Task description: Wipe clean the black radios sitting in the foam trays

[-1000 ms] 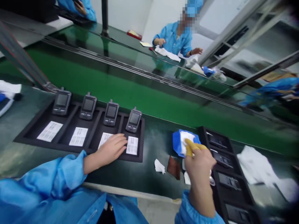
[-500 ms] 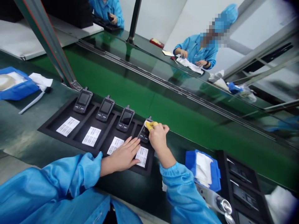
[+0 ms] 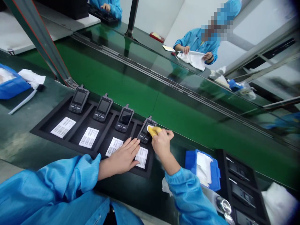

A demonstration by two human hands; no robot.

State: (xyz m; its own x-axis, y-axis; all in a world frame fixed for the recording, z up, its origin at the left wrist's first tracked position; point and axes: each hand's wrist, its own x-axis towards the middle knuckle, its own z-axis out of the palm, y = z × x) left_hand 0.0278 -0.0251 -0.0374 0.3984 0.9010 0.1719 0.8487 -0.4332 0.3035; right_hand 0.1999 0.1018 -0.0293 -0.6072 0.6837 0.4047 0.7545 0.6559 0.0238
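A black foam tray [image 3: 47, 126] holds several small black handsets standing at its far edge, each with a white label sheet in front. My left hand [image 3: 123, 157] lies flat, fingers spread, on the tray's front right part, over two label sheets. My right hand [image 3: 161, 142], with yellow finger cots, pinches a small white wipe [image 3: 150, 128] against the screen of the rightmost handset [image 3: 144, 133]. The handset third from the left [image 3: 125, 118] stands just to its left.
A blue box of white wipes [image 3: 202, 168] sits right of the tray, beside a second black tray of devices [image 3: 241, 184]. A green conveyor belt [image 3: 164, 103] runs behind. Across it a person in blue handles a white cloth [image 3: 193, 59]. A blue box [image 3: 9, 86] lies far left.
One second ago my right hand was at the blue wipe box; it crossed left to the rightmost handset with a wipe and now presses lower on its screen. My left hand stays put.
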